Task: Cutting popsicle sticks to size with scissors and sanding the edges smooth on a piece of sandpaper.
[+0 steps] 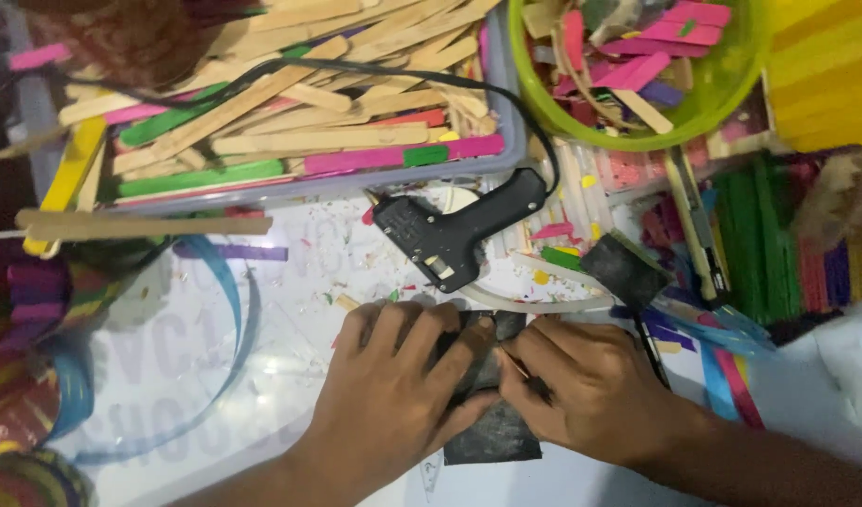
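My left hand [393,380] lies flat with its fingers spread on a black sheet of paper [495,434] on the white work surface. My right hand [586,385] pinches the same black sheet at its fold, fingertips meeting the left hand's. A thin stick shows between the right fingers. A black glue gun [450,230] lies on its side just beyond both hands, its cord running up over the tray.
A grey tray [506,141] of plain and coloured craft sticks sits at the back left. A green bowl [731,89] holds cut stick pieces at the back right. A black square scrap [622,269], a utility knife [696,225] and coloured stick bundles [778,244] lie right.
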